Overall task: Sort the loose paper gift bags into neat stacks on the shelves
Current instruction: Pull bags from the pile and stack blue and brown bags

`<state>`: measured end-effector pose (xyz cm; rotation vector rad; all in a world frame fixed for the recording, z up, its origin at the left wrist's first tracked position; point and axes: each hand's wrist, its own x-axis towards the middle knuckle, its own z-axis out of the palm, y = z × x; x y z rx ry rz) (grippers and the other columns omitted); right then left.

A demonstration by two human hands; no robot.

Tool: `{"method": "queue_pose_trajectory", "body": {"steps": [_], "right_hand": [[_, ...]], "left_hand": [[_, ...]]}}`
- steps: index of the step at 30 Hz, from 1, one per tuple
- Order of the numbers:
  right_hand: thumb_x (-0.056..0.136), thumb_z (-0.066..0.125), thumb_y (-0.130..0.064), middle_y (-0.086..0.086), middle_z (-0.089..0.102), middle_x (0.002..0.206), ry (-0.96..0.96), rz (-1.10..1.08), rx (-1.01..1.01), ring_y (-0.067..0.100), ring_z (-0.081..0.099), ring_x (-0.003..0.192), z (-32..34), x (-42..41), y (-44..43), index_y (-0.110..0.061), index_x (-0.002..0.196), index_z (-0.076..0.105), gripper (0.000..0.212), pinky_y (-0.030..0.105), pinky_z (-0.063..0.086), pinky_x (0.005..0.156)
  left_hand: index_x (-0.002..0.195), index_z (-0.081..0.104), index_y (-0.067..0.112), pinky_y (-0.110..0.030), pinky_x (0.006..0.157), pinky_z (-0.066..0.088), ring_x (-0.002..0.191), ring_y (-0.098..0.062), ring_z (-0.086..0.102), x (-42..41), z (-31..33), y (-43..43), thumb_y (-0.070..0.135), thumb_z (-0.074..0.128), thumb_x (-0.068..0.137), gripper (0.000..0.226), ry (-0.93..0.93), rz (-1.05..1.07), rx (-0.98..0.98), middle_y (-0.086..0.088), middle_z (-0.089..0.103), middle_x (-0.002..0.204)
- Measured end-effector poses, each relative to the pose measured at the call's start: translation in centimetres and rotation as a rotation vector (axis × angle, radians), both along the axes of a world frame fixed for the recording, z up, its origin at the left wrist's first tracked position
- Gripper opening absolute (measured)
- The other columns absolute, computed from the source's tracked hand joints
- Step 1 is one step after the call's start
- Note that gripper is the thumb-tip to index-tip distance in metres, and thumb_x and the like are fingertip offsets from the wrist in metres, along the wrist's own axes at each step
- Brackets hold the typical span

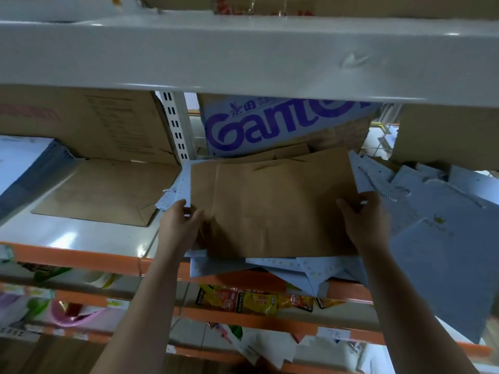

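Both hands pinch the flat brown paper bag [272, 203] by its sides, the left hand [179, 225] near its front-left corner and the right hand [363, 220] on its right edge, as it lies atop loose blue bags [270, 268] overhanging the shelf's [81, 238] front edge.

L hand [180, 221], R hand [363, 215] hold brown bag [272, 203].

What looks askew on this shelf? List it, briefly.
The pale blue bags lie fanned at odd angles under and beside the brown bag, several corners overhanging the orange shelf edge. The printed box behind them leans tilted instead of sitting square.
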<state>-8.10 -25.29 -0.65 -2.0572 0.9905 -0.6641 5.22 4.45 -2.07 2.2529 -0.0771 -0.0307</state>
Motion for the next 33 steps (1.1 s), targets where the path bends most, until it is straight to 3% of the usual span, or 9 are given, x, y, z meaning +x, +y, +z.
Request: {"method": "queue_pose_trajectory", "body": {"steps": [2, 3, 8, 13, 17, 21, 26, 30, 33], "right_hand": [[0.089, 0.066, -0.032, 0.02, 0.06, 0.115, -0.001, 0.004, -0.011, 0.036, 0.055, 0.106, 0.1, 0.0, 0.0, -0.001, 0.122, 0.05, 0.048, 0.031, 0.034, 0.073], [0.089, 0.066, -0.032, 0.019, 0.06, 0.113, -0.003, 0.008, -0.011, 0.036, 0.056, 0.105, 0.2, -0.1, 0.0, -0.002, 0.121, 0.05, 0.047, 0.031, 0.034, 0.072], [0.089, 0.066, -0.033, 0.016, 0.06, 0.108, -0.048, 0.065, -0.005, 0.033, 0.057, 0.1, 0.9, 0.2, 0.3, -0.003, 0.118, 0.052, 0.044, 0.032, 0.036, 0.073], [0.089, 0.066, -0.035, 0.01, 0.06, 0.107, -0.069, 0.144, 0.038, 0.026, 0.056, 0.095, 1.6, 1.6, 3.0, -0.006, 0.121, 0.053, 0.045, 0.031, 0.037, 0.074], [0.09, 0.065, -0.033, 0.004, 0.055, 0.101, -0.068, 0.198, 0.08, 0.02, 0.052, 0.088, 1.2, 3.6, 6.5, -0.004, 0.12, 0.053, 0.043, 0.034, 0.04, 0.072], [0.087, 0.065, -0.043, 0.003, 0.066, 0.089, -0.084, 0.244, 0.15, 0.023, 0.063, 0.079, 0.1, 6.8, 11.5, -0.01, 0.101, 0.059, 0.037, 0.037, 0.051, 0.065], [0.087, 0.068, -0.039, 0.002, 0.065, 0.102, -0.101, 0.209, 0.235, 0.021, 0.064, 0.093, -0.9, 11.1, 19.8, -0.021, 0.104, 0.051, 0.03, 0.044, 0.054, 0.082], [0.087, 0.068, -0.035, 0.006, 0.066, 0.103, -0.091, 0.191, 0.287, 0.022, 0.064, 0.091, -1.7, 13.7, 25.5, -0.018, 0.106, 0.054, 0.03, 0.039, 0.053, 0.079], [0.088, 0.069, -0.029, 0.006, 0.067, 0.098, -0.11, 0.164, 0.354, 0.024, 0.066, 0.086, -2.2, 14.6, 28.6, -0.021, 0.093, 0.053, 0.019, 0.04, 0.055, 0.075]], "left_hand": [[0.088, 0.06, 0.012, -0.028, 0.055, 0.037, 0.073, -0.023, 0.055, 0.0, -0.2, 0.2, 0.028, 0.063, 0.088, 0.017, 0.014, 0.004, -0.019, -0.004, 0.059, 0.077], [0.076, 0.053, 0.012, -0.028, 0.052, 0.033, 0.066, -0.021, 0.049, -0.1, -0.4, 0.2, 0.029, 0.065, 0.087, 0.023, 0.01, 0.005, -0.026, -0.003, 0.051, 0.068], [0.11, 0.052, 0.012, -0.036, 0.068, 0.05, 0.086, -0.022, 0.057, -1.0, 0.0, 0.4, 0.027, 0.062, 0.09, 0.027, -0.005, 0.078, -0.18, -0.001, 0.058, 0.093], [0.119, 0.051, 0.013, -0.032, 0.065, 0.052, 0.089, -0.02, 0.057, -0.7, -0.1, 3.4, 0.025, 0.061, 0.091, 0.032, -0.037, 0.192, -0.281, -0.005, 0.06, 0.103], [0.114, 0.059, 0.02, -0.053, 0.083, 0.054, 0.096, -0.028, 0.063, 1.2, -0.3, 8.3, 0.038, 0.065, 0.081, 0.039, -0.022, 0.248, -0.358, -0.007, 0.066, 0.104], [0.12, 0.059, 0.013, -0.05, 0.087, 0.053, 0.097, -0.028, 0.062, 4.5, -0.4, 14.1, 0.029, 0.065, 0.088, 0.036, -0.051, 0.268, -0.347, -0.006, 0.064, 0.103], [0.107, 0.062, 0.018, -0.051, 0.084, 0.053, 0.093, -0.029, 0.063, 10.8, -0.5, 23.0, 0.029, 0.064, 0.088, 0.022, -0.052, 0.251, -0.275, -0.007, 0.065, 0.1], [0.118, 0.06, 0.013, -0.049, 0.081, 0.055, 0.092, -0.026, 0.063, 15.6, -0.8, 28.6, 0.034, 0.065, 0.087, 0.037, 0.035, 0.21, -0.249, -0.009, 0.065, 0.106], [0.118, 0.058, 0.015, -0.046, 0.078, 0.057, 0.09, -0.025, 0.064, 18.3, -1.2, 31.1, 0.04, 0.072, 0.081, 0.047, 0.116, 0.157, -0.257, -0.007, 0.064, 0.105]]}}
